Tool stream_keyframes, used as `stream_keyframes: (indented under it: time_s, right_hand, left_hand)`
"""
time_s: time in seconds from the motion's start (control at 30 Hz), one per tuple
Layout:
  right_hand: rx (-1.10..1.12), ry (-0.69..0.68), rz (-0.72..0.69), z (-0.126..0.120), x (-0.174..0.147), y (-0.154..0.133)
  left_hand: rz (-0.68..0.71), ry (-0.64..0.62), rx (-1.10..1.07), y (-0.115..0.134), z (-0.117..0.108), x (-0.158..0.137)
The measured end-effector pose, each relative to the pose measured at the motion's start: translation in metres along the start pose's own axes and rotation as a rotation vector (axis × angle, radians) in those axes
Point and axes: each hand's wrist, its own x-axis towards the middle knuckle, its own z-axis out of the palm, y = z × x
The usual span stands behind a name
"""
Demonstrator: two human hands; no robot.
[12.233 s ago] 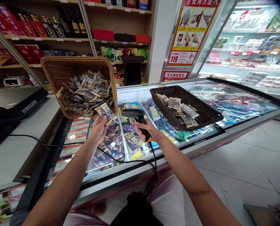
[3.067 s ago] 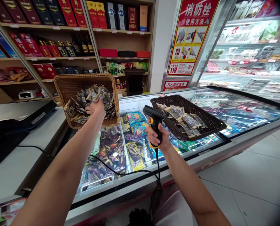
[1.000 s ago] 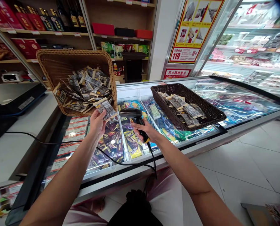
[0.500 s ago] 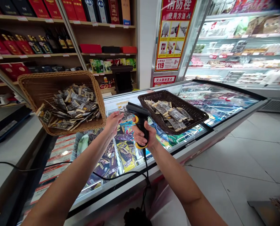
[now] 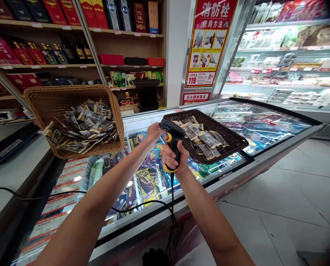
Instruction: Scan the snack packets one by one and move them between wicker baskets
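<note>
**Head view: two bare hands over a shop freezer, one gripping a barcode scanner**

Head camera looks down two bare forearms stretched over a glass-topped chest freezer. Nearest the body, a black cable hangs from the scanner over the freezer's front edge. The right hand has its grip closed tight around the handle of a black and yellow barcode scanner, held upright with its head tipped toward the far side, probably so the reading window faces whatever the other hand brings up.

The left hand reaches just past the scanner, fingers curled near the front left rim of a dark wicker basket. Whether this grip holds a packet cannot be told; the scanner head covers the fingertips.

The dark basket sits flat on the freezer glass toward the right, with a thin layer of small snack packets and plenty of bare weave. Toward the freezer's left end, a light wicker basket leans tilted toward the viewer, heaped with similar packets, perhaps so they are easy to reach.

Between the two baskets lies open glass over frozen goods. Beyond stand wooden shelves of boxed bottles, a red wall poster, and a tall chilled display case on the right.
</note>
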Motion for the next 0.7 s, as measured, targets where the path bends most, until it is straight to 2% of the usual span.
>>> stream_keyframes:
  time_s: [0.13, 0.2, 0.23, 0.27, 0.37, 0.43, 0.5, 0.6, 0.7]
  right_hand:
    - [-0.008, 0.007, 0.037, 0.005, -0.001, 0.002]
    - [-0.006, -0.003, 0.051, 0.007, -0.001, 0.004]
    - [0.002, -0.013, 0.059, 0.008, -0.001, 0.005]
    - [0.014, -0.027, 0.068, 0.008, -0.001, 0.005]
    - [0.056, -0.049, 0.092, 0.007, 0.0, 0.007]
    - [0.059, -0.026, 0.099, 0.006, 0.0, 0.008]
    - [0.037, 0.002, 0.101, 0.006, 0.0, 0.008]
    - [-0.011, 0.022, 0.105, 0.008, 0.0, 0.008]
    - [-0.066, 0.065, 0.121, 0.009, 0.001, 0.008]
  left_hand:
    - [0.277, 0.316, 0.131, 0.019, -0.076, -0.026]
    - [0.541, 0.591, 0.478, 0.035, -0.119, -0.031]
    - [0.58, 0.671, 0.64, 0.043, -0.139, -0.031]
    - [0.552, 0.698, 0.809, 0.05, -0.157, -0.029]
    - [0.274, 0.56, 1.232, 0.067, -0.199, -0.02]
    - [0.154, 0.488, 1.375, 0.071, -0.215, -0.017]
    - [0.156, 0.492, 1.431, 0.071, -0.224, -0.019]
    - [0.241, 0.519, 1.42, 0.064, -0.233, -0.028]
    - [0.284, 0.403, 1.369, 0.053, -0.239, -0.035]
